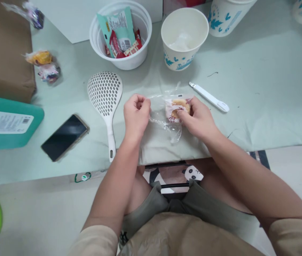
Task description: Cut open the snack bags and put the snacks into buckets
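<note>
In the head view my right hand (200, 119) is closed on a small wrapped snack (177, 108), a pale yellow piece in a clear packet with dark red print. My left hand (137, 114) pinches clear plastic film (157, 103) that stretches across to the snack. More of this crinkled film hangs below, between the two hands. A white utility knife (208, 96) lies on the table just beyond my right hand. Left of my left hand rests a white slotted skimmer (105, 94), its handle toward me.
At the back stand a white tub (132, 64) of snack packets and a paper cup (179, 58) with something clear inside. More paper cups (227, 17) are at the right. A phone (64, 137), a teal bottle (9, 137), wrapped candies (42, 58) and a cardboard box (4, 53) occupy the left.
</note>
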A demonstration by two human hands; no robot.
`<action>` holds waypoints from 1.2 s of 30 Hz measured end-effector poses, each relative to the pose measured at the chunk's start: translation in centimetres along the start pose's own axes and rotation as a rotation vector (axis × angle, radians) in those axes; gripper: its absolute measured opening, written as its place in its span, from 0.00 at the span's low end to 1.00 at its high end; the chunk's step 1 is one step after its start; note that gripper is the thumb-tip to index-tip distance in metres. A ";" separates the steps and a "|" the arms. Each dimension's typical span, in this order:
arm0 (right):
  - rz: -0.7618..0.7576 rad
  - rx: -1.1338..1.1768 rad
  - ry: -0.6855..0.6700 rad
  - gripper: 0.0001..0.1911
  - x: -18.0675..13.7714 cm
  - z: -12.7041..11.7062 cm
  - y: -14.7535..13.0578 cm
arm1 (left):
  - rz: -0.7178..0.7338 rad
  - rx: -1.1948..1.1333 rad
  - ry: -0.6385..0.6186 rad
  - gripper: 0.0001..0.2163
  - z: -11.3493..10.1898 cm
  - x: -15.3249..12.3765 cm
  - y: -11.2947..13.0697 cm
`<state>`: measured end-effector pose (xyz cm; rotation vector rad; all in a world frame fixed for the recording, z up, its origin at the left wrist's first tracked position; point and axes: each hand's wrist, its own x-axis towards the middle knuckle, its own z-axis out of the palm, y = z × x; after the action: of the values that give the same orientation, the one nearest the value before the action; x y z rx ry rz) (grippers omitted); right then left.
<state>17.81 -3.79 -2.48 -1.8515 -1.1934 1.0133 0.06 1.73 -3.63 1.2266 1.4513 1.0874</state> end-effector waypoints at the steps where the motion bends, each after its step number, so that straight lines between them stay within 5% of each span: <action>1: -0.003 0.019 0.000 0.11 0.0 0.0 0.2 | -0.045 -0.041 0.016 0.09 0.0 0.1 0.0; 9: -0.044 0.416 0.067 0.09 0.7 0.2 1.9 | -0.253 -0.297 0.097 0.12 -0.3 0.3 1.6; 13: 0.016 0.575 0.129 0.13 1.5 0.2 2.0 | -0.230 -0.294 0.050 0.12 -0.4 0.0 1.8; 21: 0.008 0.578 0.030 0.14 1.4 0.4 1.3 | -0.201 -0.195 0.019 0.10 -0.3 0.0 1.8; 30: -0.087 0.448 0.008 0.17 2.4 0.1 -3.2 | -0.235 -0.208 -0.021 0.09 -0.8 0.3 2.0; 36: -0.128 0.157 0.045 0.10 8.1 2.8 -10.1 | -0.238 -0.220 -0.064 0.10 -1.2 0.0 2.7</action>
<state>13.61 7.52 3.07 -1.6466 -1.1555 0.9609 -0.63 1.99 -0.77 0.9013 1.3504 1.0062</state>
